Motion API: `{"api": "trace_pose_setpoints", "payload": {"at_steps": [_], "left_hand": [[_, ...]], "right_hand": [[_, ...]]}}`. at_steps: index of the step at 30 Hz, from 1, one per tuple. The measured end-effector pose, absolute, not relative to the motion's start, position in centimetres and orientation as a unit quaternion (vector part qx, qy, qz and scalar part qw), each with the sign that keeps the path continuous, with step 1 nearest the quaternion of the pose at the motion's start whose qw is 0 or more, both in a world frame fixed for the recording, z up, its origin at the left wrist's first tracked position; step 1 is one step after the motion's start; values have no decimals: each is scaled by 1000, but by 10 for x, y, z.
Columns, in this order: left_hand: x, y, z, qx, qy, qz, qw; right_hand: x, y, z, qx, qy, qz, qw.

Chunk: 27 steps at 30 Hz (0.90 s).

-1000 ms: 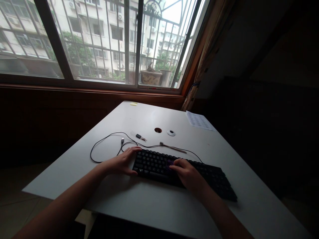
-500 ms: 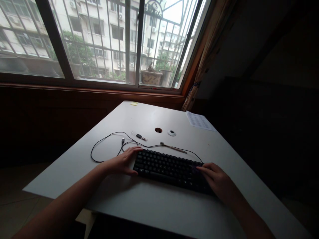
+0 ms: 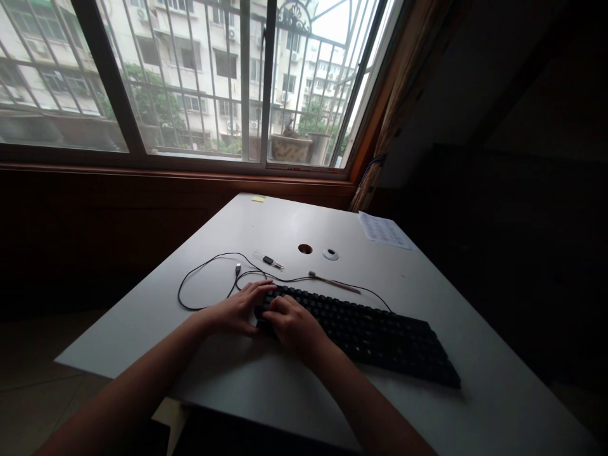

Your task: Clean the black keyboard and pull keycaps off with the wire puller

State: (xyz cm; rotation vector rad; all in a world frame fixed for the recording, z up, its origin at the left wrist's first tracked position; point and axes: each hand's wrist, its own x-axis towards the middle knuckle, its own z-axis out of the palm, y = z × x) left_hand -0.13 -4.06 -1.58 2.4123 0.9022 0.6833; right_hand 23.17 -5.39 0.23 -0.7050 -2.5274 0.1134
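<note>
The paper (image 3: 386, 231) has unreadable print; right hand (image 3: 295, 324), grip unclear, has moved leftward over keyboard (image 3: 380, 332), which left hand (image 3: 234, 312) grasps.

No text legible. Printed sheet (image 3: 386, 230) at far right of desk (image 3: 270, 228): rows of print, too small to read. Black keyboard (image 3: 375, 335): key legends too dark. Window rail (image 3: 313, 170): small red marks (image 3: 296, 169), unreadable.

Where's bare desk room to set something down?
Mostly bare: desk between keyboard and paper sheet, right of the brush; also between cable and yellow note. Crowded: behind the keyboard's left half, with cable, brush and small black item, and its left end, under left hand and right hand.
</note>
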Motion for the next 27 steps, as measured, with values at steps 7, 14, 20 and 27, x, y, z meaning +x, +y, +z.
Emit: {"api": "trace_pose_setpoints", "payload": {"at_steps": [7, 14, 20, 27], "left_hand": [[-3, -37, -19, 883, 318, 255, 233], [-3, -36, -18, 881, 318, 249, 248], [-5, -35, -20, 877, 321, 253, 254], [-5, -35, -21, 880, 324, 242, 250]], "right_hand": [[266, -64, 7, -296, -925, 34, 237], [329, -75, 12, -330, -909, 39, 251], [414, -83, 7, -378, -891, 27, 251], [495, -92, 3, -447, -865, -28, 227]]}}
